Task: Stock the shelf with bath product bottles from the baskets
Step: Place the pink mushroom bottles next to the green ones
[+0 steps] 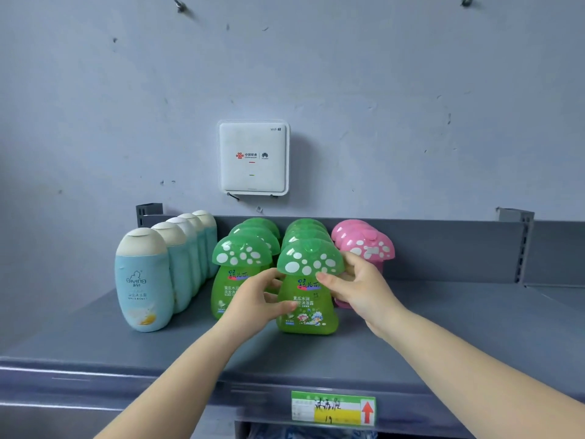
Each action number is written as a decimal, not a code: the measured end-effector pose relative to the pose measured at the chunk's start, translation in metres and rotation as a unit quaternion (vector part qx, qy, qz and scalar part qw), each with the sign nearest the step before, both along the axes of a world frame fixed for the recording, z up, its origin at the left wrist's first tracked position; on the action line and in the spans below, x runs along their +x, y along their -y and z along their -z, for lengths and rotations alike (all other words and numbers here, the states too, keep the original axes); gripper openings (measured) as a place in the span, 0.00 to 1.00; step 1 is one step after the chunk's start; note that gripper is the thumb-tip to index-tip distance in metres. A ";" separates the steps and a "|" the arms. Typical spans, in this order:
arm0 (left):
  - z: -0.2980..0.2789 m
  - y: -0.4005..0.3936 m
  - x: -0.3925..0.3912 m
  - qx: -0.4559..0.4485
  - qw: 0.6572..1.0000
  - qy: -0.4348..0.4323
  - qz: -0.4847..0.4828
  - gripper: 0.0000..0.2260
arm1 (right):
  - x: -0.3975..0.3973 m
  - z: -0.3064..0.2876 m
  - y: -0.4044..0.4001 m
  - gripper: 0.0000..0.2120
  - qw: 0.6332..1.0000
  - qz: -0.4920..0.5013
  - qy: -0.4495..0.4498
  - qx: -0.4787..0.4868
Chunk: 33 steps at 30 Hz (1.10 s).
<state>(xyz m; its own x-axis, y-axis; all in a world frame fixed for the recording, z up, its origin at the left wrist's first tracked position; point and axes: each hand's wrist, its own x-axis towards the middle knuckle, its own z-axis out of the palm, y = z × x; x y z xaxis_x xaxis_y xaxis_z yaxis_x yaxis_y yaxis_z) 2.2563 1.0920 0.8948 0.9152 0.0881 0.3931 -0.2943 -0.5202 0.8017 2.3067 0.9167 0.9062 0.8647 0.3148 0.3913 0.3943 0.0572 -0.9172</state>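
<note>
You face a pale grey-blue wall (380,90), scuffed and chipped in many spots, with two metal hooks (179,4) fixed near its top edge. A white square WiFi router (253,158) hangs at centre on small brackets, showing red logos and a small red and a green indicator mark. Below it runs a grey metal shelf (443,327) with a low back panel, slotted uprights (524,245) at the sides, and a green, yellow and white price tag (332,408) with a red arrow on its front lip; light is soft and even.
</note>
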 end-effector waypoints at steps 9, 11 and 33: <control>0.008 -0.003 0.020 0.079 0.994 0.030 -0.073 0.26 | 0.016 0.001 -0.005 0.31 0.980 0.103 0.101 -0.136; 0.009 -0.003 0.021 0.095 0.991 0.042 -0.084 0.26 | 0.019 0.003 -0.007 0.33 0.975 0.117 0.117 -0.151; 0.002 -0.005 -0.002 0.178 0.967 0.072 -0.166 0.16 | 0.009 -0.005 -0.008 0.35 0.974 0.128 0.111 -0.153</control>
